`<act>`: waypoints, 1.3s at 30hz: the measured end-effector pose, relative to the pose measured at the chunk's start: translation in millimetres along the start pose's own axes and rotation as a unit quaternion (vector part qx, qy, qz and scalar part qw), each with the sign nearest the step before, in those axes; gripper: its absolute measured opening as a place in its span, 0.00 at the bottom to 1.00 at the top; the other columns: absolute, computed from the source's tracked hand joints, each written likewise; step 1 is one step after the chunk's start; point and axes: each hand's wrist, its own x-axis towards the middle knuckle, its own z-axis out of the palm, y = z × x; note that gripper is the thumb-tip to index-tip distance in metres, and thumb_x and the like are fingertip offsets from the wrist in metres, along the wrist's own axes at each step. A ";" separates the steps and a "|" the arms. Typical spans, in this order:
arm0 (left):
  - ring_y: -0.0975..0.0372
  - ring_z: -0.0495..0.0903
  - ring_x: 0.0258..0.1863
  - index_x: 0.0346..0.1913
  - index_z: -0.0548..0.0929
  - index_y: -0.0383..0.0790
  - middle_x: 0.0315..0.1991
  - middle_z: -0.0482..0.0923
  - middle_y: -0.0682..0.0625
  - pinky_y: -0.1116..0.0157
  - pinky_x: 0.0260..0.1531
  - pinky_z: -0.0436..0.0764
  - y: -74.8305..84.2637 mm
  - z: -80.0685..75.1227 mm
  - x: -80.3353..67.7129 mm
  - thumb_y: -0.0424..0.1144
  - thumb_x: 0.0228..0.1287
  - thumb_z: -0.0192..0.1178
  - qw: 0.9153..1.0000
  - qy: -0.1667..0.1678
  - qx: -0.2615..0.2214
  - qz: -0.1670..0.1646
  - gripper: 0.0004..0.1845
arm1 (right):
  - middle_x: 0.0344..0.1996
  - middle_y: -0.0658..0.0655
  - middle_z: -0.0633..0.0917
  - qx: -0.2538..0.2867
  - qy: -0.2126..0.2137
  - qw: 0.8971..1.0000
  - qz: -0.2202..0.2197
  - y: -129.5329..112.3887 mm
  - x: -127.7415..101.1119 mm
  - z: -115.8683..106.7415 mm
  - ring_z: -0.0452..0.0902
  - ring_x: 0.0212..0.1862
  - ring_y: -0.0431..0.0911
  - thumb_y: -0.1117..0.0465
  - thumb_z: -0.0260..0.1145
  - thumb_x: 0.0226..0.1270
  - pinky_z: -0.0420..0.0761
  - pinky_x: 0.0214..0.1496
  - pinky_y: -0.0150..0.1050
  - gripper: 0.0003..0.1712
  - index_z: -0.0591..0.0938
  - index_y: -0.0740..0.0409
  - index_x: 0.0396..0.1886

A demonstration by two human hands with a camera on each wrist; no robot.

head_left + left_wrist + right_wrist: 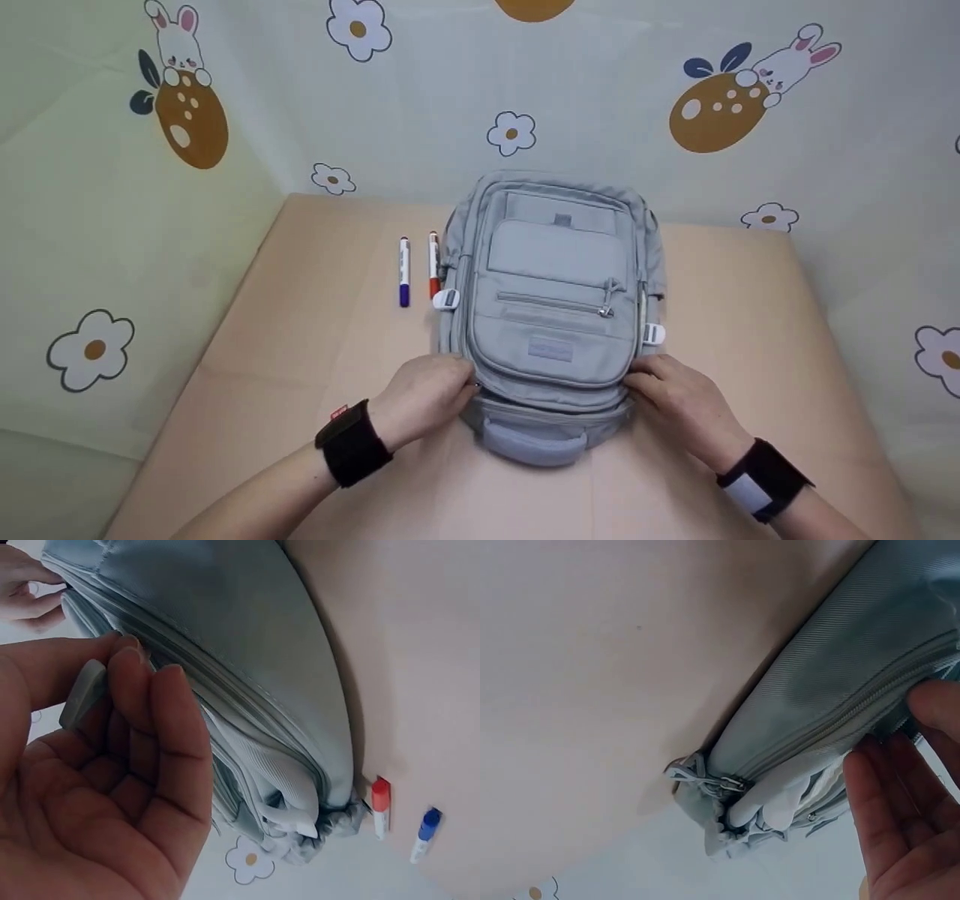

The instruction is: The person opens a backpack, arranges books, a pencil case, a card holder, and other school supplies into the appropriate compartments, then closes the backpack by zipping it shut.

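1. Lying flat on its back in the middle of the tan tabletop (315, 352) is a grey backpack (555, 300), front pockets facing up and carry handle (534, 444) pointing toward the person; laid this way, its top zippers are sitting right within reach of both hands.
2. Looking it over: it is showing smooth pale grey fabric, a stacked front pocket with a slanted zipper, a small sewn patch, and white strap clips on both sides.
3. The left hand (426, 390) is pinching a small grey zipper pull (82, 694) between thumb and curled fingers at the bag's near-left corner, seemingly to work that zipper.
4. The right hand (675, 394) is resting at the near-right corner with fingers bent against the zipper line (840, 724), apparently steadying the bag; whether it is gripping a pull, I cannot tell.
5. Two markers are lying side by side just left of the bag: a blue-capped marker (404, 271) and, nearer the bag, a red-capped marker (433, 265).
6. Cartoon rabbit and flower sheeting (187, 112) is backing the whole scene.
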 end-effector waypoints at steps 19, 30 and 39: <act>0.64 0.76 0.23 0.31 0.81 0.47 0.25 0.77 0.58 0.65 0.25 0.77 58.2 24.9 38.3 0.41 0.70 0.63 0.997 -0.031 0.028 0.071 0.08 | 0.44 0.51 0.84 0.000 0.025 1.000 0.001 -1.3 -0.2 3.9 0.81 0.44 0.44 0.69 0.77 0.54 0.82 0.40 0.38 0.12 0.88 0.55 0.38; 0.66 0.78 0.26 0.34 0.87 0.46 0.27 0.80 0.58 0.66 0.30 0.79 40.1 17.8 27.3 0.42 0.71 0.63 0.995 0.000 -0.018 0.093 0.08 | 0.45 0.51 0.85 -0.001 0.025 1.000 0.005 -0.9 -1.3 3.2 0.82 0.45 0.43 0.68 0.78 0.54 0.82 0.40 0.38 0.13 0.88 0.54 0.39; 0.61 0.79 0.38 0.42 0.89 0.46 0.37 0.82 0.54 0.65 0.37 0.80 -5.6 10.6 11.0 0.36 0.65 0.68 0.980 0.113 0.076 0.146 0.04 | 0.46 0.51 0.85 0.014 -0.004 0.999 0.034 -1.7 -3.5 1.4 0.81 0.47 0.45 0.66 0.75 0.59 0.82 0.43 0.40 0.10 0.89 0.54 0.42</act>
